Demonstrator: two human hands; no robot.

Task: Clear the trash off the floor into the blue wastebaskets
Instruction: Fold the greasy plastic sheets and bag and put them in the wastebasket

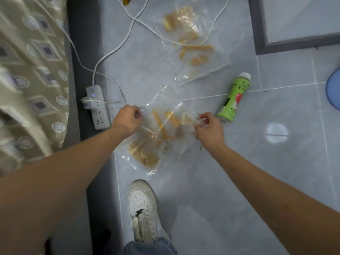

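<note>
A clear plastic bag [156, 137] with orange and tan food scraps hangs between my hands above the grey tiled floor. My left hand [127, 119] pinches its left edge. My right hand [208, 128] pinches its right edge. A second clear bag [191, 45] with similar scraps lies flat on the floor farther away. A green drink bottle [234, 97] with a white cap lies on its side just right of my right hand. Only a sliver of a blue wastebasket [334, 89] shows at the right edge.
A white power strip [96, 107] with white cables [117, 46] lies on the floor to the left, beside a patterned bed cover [31, 80]. My white sneaker [145, 208] stands below the bag. A grey-framed panel [261, 34] stands at the top right.
</note>
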